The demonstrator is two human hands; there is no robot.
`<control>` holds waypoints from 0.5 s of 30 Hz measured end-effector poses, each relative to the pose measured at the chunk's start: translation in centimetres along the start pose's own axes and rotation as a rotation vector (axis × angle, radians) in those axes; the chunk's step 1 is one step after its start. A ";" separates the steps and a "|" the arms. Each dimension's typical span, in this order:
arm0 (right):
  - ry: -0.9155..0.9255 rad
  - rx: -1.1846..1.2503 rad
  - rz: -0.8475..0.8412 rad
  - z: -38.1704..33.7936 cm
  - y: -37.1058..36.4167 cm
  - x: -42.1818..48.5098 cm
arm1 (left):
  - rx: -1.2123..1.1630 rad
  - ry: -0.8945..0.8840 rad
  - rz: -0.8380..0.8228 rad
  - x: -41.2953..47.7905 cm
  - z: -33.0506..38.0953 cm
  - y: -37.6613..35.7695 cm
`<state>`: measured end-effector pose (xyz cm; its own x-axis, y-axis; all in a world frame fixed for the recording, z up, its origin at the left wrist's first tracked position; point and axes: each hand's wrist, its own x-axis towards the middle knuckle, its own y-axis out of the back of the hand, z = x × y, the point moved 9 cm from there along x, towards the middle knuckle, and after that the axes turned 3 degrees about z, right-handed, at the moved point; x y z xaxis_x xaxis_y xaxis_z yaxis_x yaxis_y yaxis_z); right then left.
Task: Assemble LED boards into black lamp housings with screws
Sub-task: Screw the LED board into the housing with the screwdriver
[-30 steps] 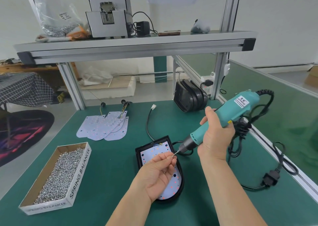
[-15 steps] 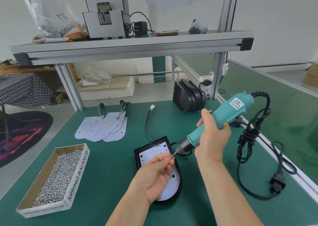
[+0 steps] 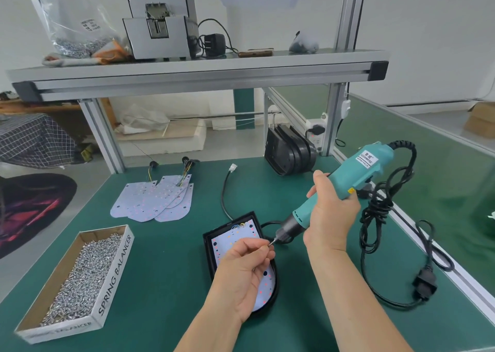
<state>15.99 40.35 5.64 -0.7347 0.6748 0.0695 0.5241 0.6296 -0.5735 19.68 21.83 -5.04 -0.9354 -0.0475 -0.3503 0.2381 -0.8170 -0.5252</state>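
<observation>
Head view: black D-shaped lamp housing (image 3: pixel 207 247) with white LED board (image 3: pixel 241 234) inside lies flat on green bench mat (image 3: pixel 166 271), mid-front, unmoved since half a second ago. Long axis runs away from the person, square end far, rounded end near. Left hand (image 3: pixel 243 266) still pinches tiny silver part (image 3: pixel 269 244), too small to identify, at the bit. Right hand (image 3: pixel 330 217) grasps teal electric screwdriver (image 3: pixel 345 183), tip angled down-left. Cardboard box of silver screws (image 3: pixel 115 274) sits left.
</observation>
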 end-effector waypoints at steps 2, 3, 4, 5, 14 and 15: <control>-0.007 0.023 0.017 -0.2 0.2 0.4 | 0.031 -0.021 -0.012 0.1 0.6 -0.2; -0.006 0.031 0.021 -0.3 0.1 0.5 | 0.036 -0.021 -0.016 0.2 0.9 -0.3; -0.002 0.038 0.021 -0.5 0.0 0.6 | 0.037 -0.013 -0.022 0.2 1.1 -0.3; 0.004 0.044 0.018 -0.7 -0.1 0.7 | 0.033 0.001 -0.031 0.1 1.2 -0.3; 0.076 0.077 -0.034 -1.8 -1.9 0.9 | 1.250 -0.483 0.332 -0.2 6.9 2.8; 0.088 0.064 -0.045 -1.7 -2.4 0.8 | 1.494 -0.519 0.328 -0.1 6.9 2.1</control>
<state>14.90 40.11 8.47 -0.7151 0.6790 0.1660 0.4604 0.6362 -0.6191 18.48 16.16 -0.79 -0.9550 -0.2496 0.1604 0.2718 -0.5193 0.8102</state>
